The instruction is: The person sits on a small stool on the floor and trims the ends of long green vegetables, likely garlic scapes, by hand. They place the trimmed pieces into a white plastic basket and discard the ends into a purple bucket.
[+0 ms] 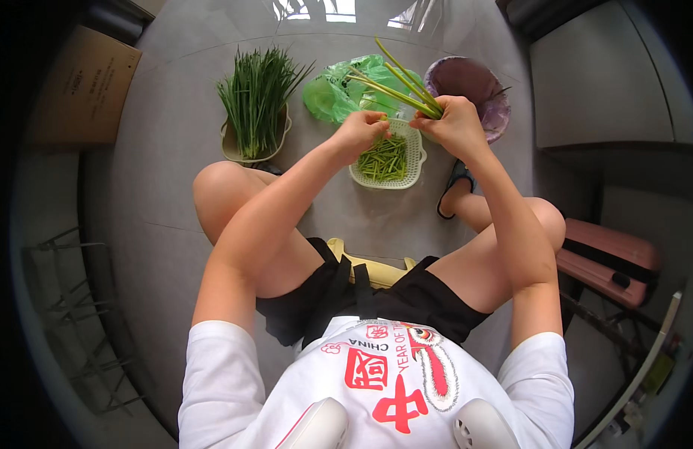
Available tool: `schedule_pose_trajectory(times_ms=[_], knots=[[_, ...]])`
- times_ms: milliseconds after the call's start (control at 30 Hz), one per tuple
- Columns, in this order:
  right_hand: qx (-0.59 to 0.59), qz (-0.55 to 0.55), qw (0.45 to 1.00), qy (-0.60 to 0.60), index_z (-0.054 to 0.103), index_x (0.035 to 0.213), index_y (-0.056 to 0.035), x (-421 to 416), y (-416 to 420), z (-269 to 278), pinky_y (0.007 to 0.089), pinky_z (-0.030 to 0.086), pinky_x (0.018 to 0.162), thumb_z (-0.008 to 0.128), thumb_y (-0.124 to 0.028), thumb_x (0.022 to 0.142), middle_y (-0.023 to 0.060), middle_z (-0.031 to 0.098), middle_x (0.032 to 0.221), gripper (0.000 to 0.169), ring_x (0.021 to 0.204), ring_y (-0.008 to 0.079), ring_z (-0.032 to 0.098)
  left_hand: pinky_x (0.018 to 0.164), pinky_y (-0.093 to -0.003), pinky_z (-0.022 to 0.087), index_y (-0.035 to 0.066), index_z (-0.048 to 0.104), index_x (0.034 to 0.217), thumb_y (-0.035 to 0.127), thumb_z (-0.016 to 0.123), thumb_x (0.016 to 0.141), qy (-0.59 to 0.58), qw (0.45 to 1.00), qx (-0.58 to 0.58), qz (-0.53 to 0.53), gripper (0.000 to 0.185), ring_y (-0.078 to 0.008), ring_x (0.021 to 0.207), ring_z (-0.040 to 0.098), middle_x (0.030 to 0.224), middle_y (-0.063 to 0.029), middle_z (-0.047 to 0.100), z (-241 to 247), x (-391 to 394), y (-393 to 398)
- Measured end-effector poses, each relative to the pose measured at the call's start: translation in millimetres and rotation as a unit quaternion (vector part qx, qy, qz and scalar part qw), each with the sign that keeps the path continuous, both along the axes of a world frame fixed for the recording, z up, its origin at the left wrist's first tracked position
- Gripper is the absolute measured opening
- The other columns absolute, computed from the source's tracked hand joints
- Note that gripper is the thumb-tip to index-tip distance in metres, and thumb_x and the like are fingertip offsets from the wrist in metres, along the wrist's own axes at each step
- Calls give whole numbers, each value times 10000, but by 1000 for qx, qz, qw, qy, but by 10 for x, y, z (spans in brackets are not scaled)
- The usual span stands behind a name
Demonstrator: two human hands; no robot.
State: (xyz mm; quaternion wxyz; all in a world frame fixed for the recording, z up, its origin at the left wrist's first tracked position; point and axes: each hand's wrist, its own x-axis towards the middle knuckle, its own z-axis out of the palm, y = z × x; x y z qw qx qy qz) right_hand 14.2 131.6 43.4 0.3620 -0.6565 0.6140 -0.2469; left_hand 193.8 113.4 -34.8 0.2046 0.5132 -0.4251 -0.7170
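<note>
My right hand grips a small bunch of long green stalks, probably garlic scapes, whose tips point up and to the left. Between the thumb and fingers of my left hand is a small yellow-green stalk piece, mostly hidden. Both hands hover over the far end of a pale perforated plastic basket. Many short cut stalk pieces lie inside it. Just beyond the hands, a crumpled green plastic bag rests on the floor, partly covered by the stalks.
At the left, a beige basket holds a bundle of long green chives. A lined waste bin stands at the right beyond my foot. Farther out are a cardboard box, a grey cabinet and a pink case.
</note>
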Motion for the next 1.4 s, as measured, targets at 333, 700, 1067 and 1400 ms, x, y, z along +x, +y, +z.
schedule_pose_trajectory(times_ms=[333,700,1067,1400], knots=[[229,-122,935,-241,557,868,-17,-167,-158,-292,221,447,536,551,-215,846,22,519,697,199,530,99,467,889,-295,380,15,513,1149,196,483,891,-4,997,21,-70,317,-148,1056,499,1120,-87,550,38,-78,-45],[150,-231,792,-545,544,895,-28,-182,-326,-163,317,507,641,543,-130,858,40,558,764,109,659,143,549,759,-267,492,1,568,1040,234,498,888,237,967,40,-88,287,-148,854,609,941,-83,622,369,-85,3],[105,-253,843,-462,557,750,-60,-188,-326,18,216,334,400,648,-150,787,-24,474,599,133,468,69,411,751,-269,502,-51,568,998,71,575,826,145,979,-120,-74,211,-162,833,613,886,-101,624,443,-32,-57],[19,-244,894,-376,516,685,-59,-143,-314,145,213,306,360,575,-170,835,-12,448,528,196,397,93,421,795,-291,489,-33,542,1053,118,556,849,256,965,-16,-48,254,-202,885,611,919,-111,619,611,48,-75]])
